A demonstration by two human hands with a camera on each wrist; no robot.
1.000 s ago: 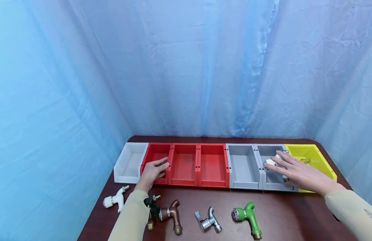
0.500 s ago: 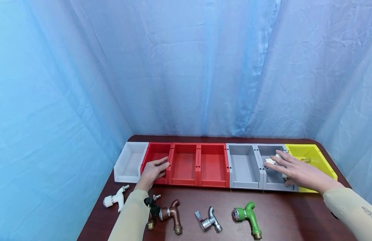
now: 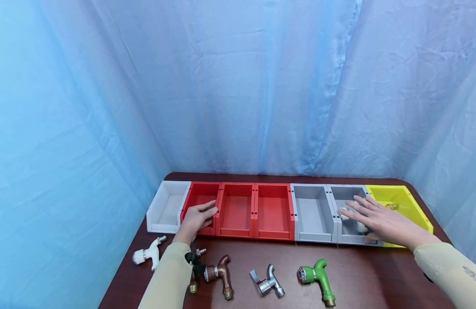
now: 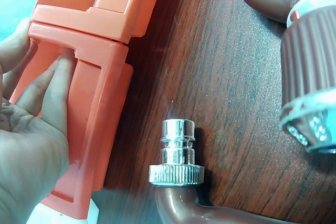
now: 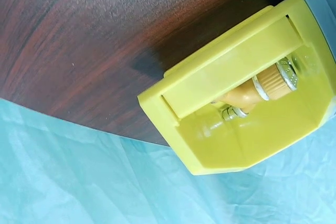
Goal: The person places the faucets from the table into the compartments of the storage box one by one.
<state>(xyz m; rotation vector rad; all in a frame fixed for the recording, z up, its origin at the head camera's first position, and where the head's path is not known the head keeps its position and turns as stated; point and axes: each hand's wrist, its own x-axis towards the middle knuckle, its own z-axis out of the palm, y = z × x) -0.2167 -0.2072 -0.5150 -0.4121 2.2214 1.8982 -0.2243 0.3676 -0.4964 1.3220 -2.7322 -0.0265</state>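
My left hand (image 3: 196,219) is over the leftmost red bin (image 3: 202,193), fingertips against the inner side of its right wall. In the left wrist view the fingers (image 4: 59,95) extend straight inside that bin, holding nothing. My right hand (image 3: 384,218) hovers over the right grey bin (image 3: 347,238) with its fingers spread. Beneath these fingers a white faucet (image 3: 362,227) lies in the bin, partly covered by the hand. The right wrist view shows no hand, only the yellow bin (image 5: 231,72) with an orange-yellow faucet (image 5: 244,95) in it.
A white bin (image 3: 169,206), further red bins (image 3: 274,235) and another grey bin (image 3: 313,237) complete the row. In front lie a white faucet (image 3: 147,254), brown faucets (image 3: 224,274), a chrome faucet (image 3: 266,284) and a green faucet (image 3: 320,277). Curtains surround the table.
The white faucet under my right hand has dropped lower into the grey bin, and the right fingers have spread off it. My left hand stays in place.
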